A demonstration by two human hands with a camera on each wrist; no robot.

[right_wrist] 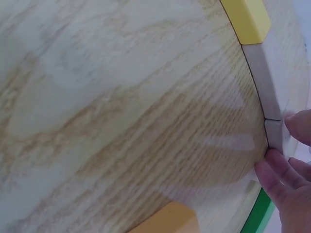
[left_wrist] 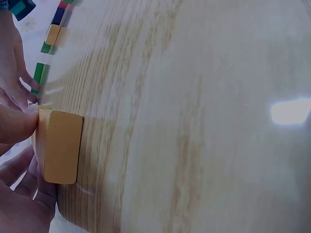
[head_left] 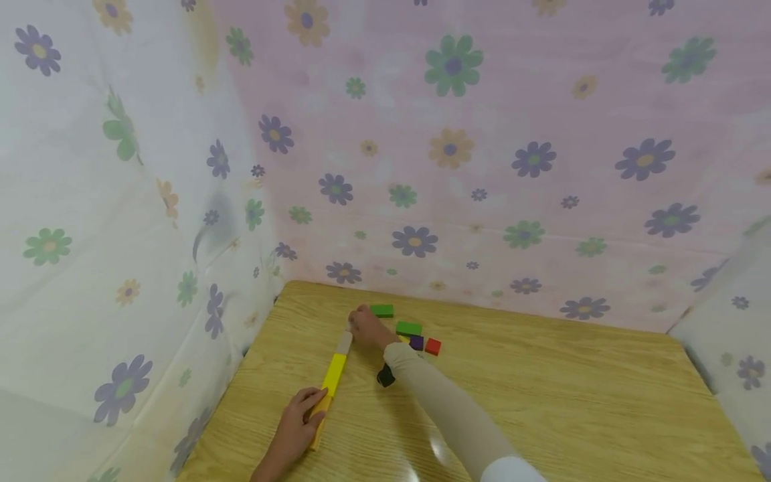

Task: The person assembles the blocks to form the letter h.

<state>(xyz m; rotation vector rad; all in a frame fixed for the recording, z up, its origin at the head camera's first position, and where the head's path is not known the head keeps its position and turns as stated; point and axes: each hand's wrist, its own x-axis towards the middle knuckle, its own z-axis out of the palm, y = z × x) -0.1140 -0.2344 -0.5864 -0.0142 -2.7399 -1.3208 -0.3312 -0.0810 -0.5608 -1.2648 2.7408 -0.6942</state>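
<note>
Floral sheet (head_left: 415,201), creased, printed with purple, green and orange daisies, hangs behind and to the left of the long yellow block (head_left: 334,373) (landmark). Counter (head_left: 542,388): wood-grained, glossy with light reflections, carries the landmark. Beige sleeve (head_left: 452,408), on the right forearm, crosses to the right of the landmark.

Left hand (head_left: 295,425), near side of the landmark: thumb and fingers narrow, gripping the orange block (left_wrist: 63,148), which meets the landmark's near end. Orange block is smooth; its end face is a rectangle with rounded corners. Right hand (head_left: 369,328), beyond the landmark: thumb and fingertips pinch the far plain block (right_wrist: 273,132). Near plain block (head_left: 345,343), pale bare wood, lies between the landmark's far end and the far plain block, touching both; the four form one line.

Beyond and right of the landmark: two green blocks (head_left: 382,311) (head_left: 409,329), flat and oblong; yellow-orange block (head_left: 405,339), partly hidden; then purple block (head_left: 417,343) and red block (head_left: 433,347), both squarish.
</note>
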